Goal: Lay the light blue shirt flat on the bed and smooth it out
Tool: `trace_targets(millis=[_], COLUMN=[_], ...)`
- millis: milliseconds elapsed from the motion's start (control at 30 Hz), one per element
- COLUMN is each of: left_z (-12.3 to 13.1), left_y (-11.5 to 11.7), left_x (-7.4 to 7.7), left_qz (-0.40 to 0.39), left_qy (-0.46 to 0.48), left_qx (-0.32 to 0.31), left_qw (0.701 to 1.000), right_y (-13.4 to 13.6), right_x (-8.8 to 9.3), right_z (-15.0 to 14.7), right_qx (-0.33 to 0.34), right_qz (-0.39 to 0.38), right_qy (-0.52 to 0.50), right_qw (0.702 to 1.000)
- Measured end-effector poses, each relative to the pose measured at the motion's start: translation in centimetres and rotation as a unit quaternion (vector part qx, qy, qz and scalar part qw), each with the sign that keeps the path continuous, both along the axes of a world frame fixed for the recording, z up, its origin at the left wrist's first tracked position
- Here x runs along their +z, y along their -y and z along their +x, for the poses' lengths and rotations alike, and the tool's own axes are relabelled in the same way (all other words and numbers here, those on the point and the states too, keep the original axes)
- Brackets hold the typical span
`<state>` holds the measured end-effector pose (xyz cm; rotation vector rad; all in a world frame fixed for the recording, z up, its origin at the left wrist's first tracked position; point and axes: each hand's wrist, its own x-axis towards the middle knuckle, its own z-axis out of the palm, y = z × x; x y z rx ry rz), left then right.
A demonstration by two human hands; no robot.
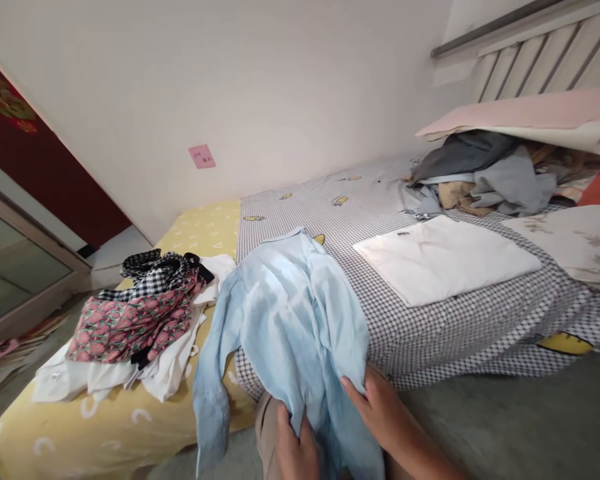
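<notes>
A light blue long-sleeved shirt lies over the near edge of the bed, its collar toward the wall and its lower part hanging down over my knees. My left hand pinches the cloth low down near the middle. Farther right, my right hand grips the shirt's right side, thumb on top. One sleeve hangs loose at the left, over the bed's edge. The shirt's lower end is partly hidden by my hands and the bottom of the view.
A folded white garment lies flat on the checked sheet at the right. Heaped clothes sit on the yellow sheet at the left. More dark and grey clothes are piled at the back right, below a pink sheet-like piece.
</notes>
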<state>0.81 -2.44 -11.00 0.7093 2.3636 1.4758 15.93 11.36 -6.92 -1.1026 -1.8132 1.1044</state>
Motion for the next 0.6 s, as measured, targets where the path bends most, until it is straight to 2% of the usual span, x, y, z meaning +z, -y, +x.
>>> trace_targets(millis=[167, 333, 467, 600], left_z=[0.8, 2.1, 2.5, 2.3], left_y=[-0.1, -0.4, -0.3, 0.1], left_x=[2.4, 4.2, 4.8, 4.7], left_qz=[0.008, 0.020, 0.016, 0.017], left_qy=[0.005, 0.021, 0.018, 0.022], left_qx=[0.030, 0.026, 0.017, 0.019], left_qw=[0.999, 0.999, 1.000, 0.999], right_y=[-0.1, -0.1, -0.2, -0.2], right_x=[-0.1, -1.0, -1.4, -1.3], right_z=[0.2, 0.0, 0.1, 0.3], right_qx=[0.018, 0.020, 0.012, 0.012], right_qz=[0.088, 0.139, 0.149, 0.141], right_qy=[0.038, 0.088, 0.107, 0.113], right_qw=[0.995, 0.986, 0.983, 0.983])
